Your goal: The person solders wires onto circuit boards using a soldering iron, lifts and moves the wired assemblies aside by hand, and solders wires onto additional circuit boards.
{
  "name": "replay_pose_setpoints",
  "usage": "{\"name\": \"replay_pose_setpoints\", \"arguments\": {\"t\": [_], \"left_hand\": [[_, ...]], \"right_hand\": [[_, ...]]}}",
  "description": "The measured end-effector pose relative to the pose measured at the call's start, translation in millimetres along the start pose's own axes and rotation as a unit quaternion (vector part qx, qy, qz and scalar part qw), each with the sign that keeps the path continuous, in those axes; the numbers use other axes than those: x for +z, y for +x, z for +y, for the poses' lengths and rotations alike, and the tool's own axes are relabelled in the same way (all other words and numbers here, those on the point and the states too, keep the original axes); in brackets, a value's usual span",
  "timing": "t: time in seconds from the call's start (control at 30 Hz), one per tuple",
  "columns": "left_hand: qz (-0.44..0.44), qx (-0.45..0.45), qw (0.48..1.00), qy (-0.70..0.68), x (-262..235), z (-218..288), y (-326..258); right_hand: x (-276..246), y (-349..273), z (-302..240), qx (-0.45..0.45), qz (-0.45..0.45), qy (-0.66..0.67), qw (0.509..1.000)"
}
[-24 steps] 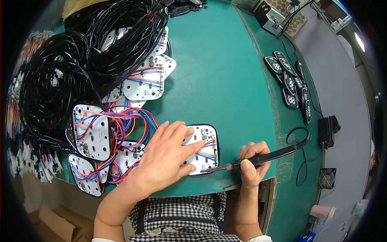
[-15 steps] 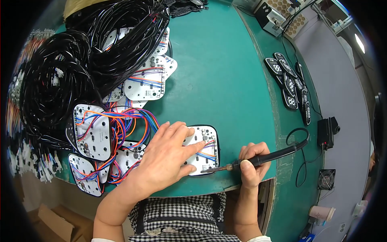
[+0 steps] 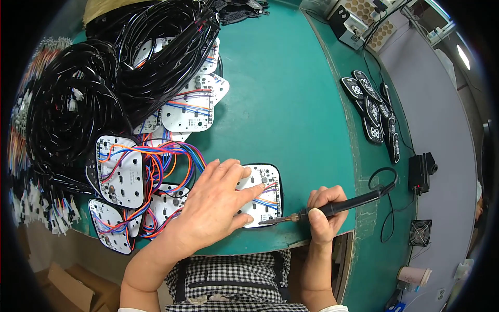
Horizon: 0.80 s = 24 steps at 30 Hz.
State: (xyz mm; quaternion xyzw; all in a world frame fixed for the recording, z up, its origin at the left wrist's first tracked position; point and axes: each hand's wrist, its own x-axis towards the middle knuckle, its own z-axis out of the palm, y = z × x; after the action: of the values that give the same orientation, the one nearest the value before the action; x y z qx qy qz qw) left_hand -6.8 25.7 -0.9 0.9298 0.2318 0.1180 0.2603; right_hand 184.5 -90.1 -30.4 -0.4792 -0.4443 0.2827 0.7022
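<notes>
A white circuit board (image 3: 258, 210) with a dark rim lies near the front edge of the green table, coloured wires running to its right side. My left hand (image 3: 218, 200) rests over the board's left part, fingers apart, the index fingertip by the wires, hiding much of that side. In my right hand (image 3: 327, 213) is a soldering iron (image 3: 347, 204), held by its black handle and pointing left. Its metal tip touches or hovers just over the board's lower right edge; which of the two I cannot tell.
At left lie more wired white boards (image 3: 120, 174), a big heap of black cables (image 3: 70, 104) and bundled connectors (image 3: 49, 208). To the right are several black oval panels (image 3: 373, 112), a black box (image 3: 420, 171), a small fan (image 3: 420, 232) and a cup (image 3: 414, 275). The iron's cord (image 3: 382, 169) loops there.
The whole view has shifted very slightly. My hands, the board and the soldering iron keep nearly the same places relative to each other.
</notes>
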Motion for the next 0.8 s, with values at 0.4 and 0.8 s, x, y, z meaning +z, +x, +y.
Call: {"name": "replay_pose_setpoints", "arguments": {"t": [0.4,0.8], "left_hand": [[0.005,0.005,1.000,-0.004,-1.0,-0.2,0.0],[0.012,0.011,1.000,-0.004,0.0,-0.2,0.2]], "right_hand": [[-0.7,-0.3,-0.3,-0.007,-0.005,-0.011,1.000],[-3.2,5.7,0.3,-0.060,0.145,0.043,0.987]]}}
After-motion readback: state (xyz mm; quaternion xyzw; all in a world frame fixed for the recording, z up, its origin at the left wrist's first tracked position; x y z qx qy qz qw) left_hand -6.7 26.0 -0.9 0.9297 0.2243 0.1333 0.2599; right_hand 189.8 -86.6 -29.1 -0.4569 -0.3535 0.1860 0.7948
